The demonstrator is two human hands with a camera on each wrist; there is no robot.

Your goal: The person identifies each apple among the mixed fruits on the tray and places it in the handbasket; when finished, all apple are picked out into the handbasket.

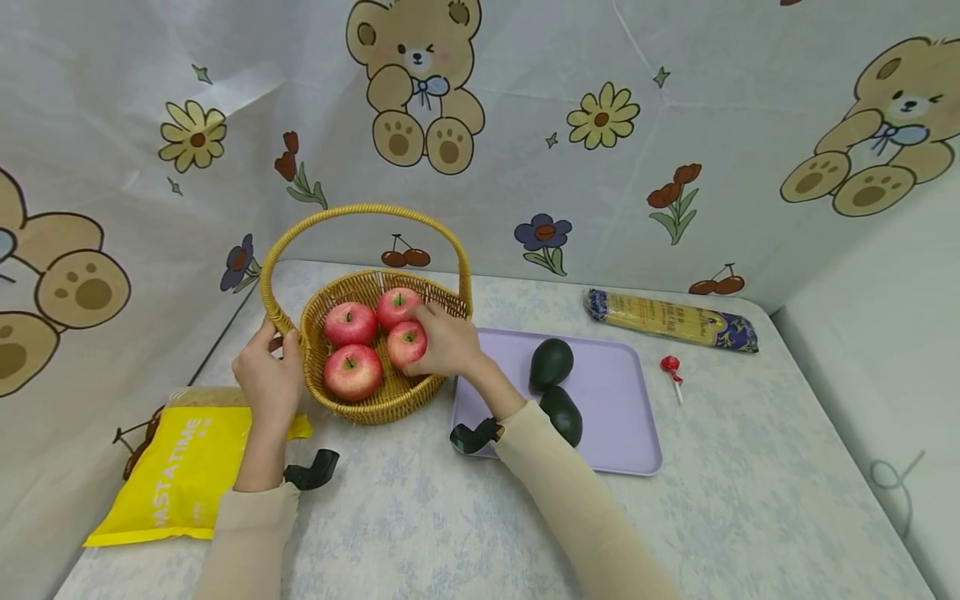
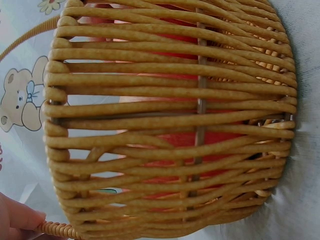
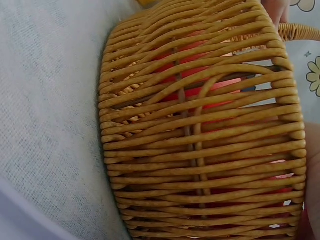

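Observation:
A woven wicker basket (image 1: 386, 410) with a tall handle (image 1: 367, 210) stands on the table, with several red apples (image 1: 353, 372) inside. My left hand (image 1: 272, 371) pinches the foot of the handle at the basket's left side; its fingertips also show in the left wrist view (image 2: 20, 220). Reaching over the right rim, my right hand (image 1: 448, 340) grips the apple (image 1: 406, 347) nearest to it, fingers and thumb on either side. That apple sits low among the others; whether it touches the bottom cannot be seen. Both wrist views mostly show the basket's woven wall (image 3: 200, 140).
Right of the basket, a lilac tray (image 1: 618, 400) carries two dark green avocados (image 1: 551, 364), partly behind my right forearm. Beyond it lie a long noodle packet (image 1: 667, 320) and a red lollipop (image 1: 671, 364). A yellow pasta bag (image 1: 180, 475) lies beside my left forearm.

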